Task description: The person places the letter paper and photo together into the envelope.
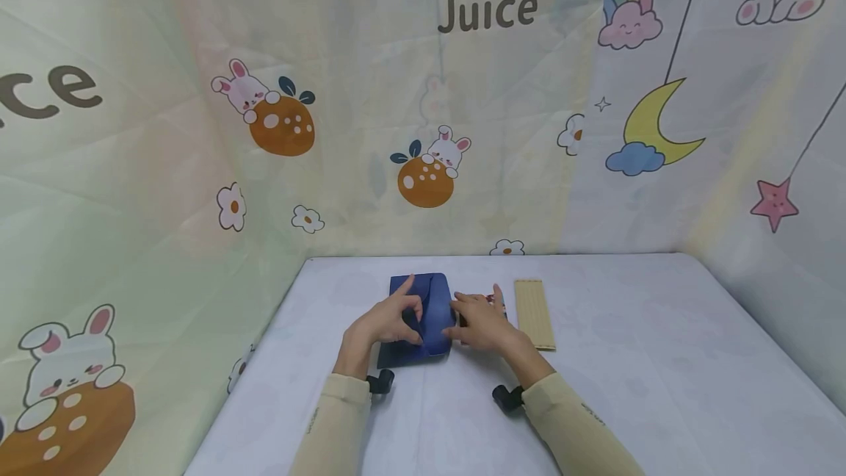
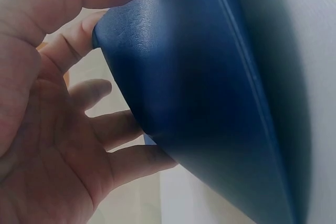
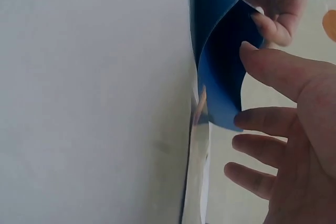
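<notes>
Head view, blue folder (image 1: pixel 439 314): between left hand (image 1: pixel 386 320) and right hand (image 1: pixel 487 323) fingertips.
Slatted mat (image 1: pixel 535 314): right of right fingers.
Left wrist view, left fingers: thumb and index pinching folder edge; others spread.
Right wrist view, right fingers: parted, nearly straight; index touching folder edge.

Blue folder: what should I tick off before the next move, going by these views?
1. Left hand has hold of the blue folder: ok, thumb and finger pinch its edge.
2. Right hand has a grip on the folder: not ok, its fingertips are at the edge without curling round it.
3. Folder lies flat: not ok, part of it bows up in the right wrist view.
4. Tan ribbed strip is clear of the folder: ok, it lies apart, to the right.
5. Patterned item is clear of the right hand: cannot tell, the hand partly covers it.
6. Folder has nothing inside: cannot tell, its interior is mostly hidden.
</notes>
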### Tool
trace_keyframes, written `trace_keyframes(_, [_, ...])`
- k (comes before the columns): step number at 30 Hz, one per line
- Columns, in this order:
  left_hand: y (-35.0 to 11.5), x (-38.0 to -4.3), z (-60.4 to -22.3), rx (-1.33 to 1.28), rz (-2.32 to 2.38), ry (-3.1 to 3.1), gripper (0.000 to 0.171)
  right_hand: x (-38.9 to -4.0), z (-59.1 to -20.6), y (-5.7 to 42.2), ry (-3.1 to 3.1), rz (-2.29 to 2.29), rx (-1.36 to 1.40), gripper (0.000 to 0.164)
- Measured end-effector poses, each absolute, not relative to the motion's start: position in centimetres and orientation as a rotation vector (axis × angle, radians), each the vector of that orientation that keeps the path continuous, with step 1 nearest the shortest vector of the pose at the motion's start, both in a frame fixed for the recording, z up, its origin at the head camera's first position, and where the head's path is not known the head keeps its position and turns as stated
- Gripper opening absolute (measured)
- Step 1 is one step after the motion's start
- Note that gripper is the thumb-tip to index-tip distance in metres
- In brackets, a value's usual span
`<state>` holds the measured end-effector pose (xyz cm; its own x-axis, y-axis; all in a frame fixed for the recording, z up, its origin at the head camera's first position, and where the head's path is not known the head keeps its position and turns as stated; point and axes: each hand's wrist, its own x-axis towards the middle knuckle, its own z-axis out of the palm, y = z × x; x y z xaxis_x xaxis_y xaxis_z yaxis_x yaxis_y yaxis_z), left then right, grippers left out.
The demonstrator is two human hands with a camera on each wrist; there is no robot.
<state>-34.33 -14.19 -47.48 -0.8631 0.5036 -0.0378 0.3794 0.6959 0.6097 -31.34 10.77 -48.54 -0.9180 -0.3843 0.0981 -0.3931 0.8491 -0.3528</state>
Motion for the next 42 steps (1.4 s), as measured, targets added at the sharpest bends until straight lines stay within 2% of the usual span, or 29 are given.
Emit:
trace_keyframes(14, [-14.1,-34.4,-47.6,0.711,0.916,2.7,0.039,-32.1,-48.1,12.6,-2.959,0.671,0.436,0.088])
trace_keyframes(42, [-14.3,-34.3,-47.4,0.692,0.971,2.685,0.04,-32.8,-49.4,13.8,-3.082,0.642,0.364,0.088])
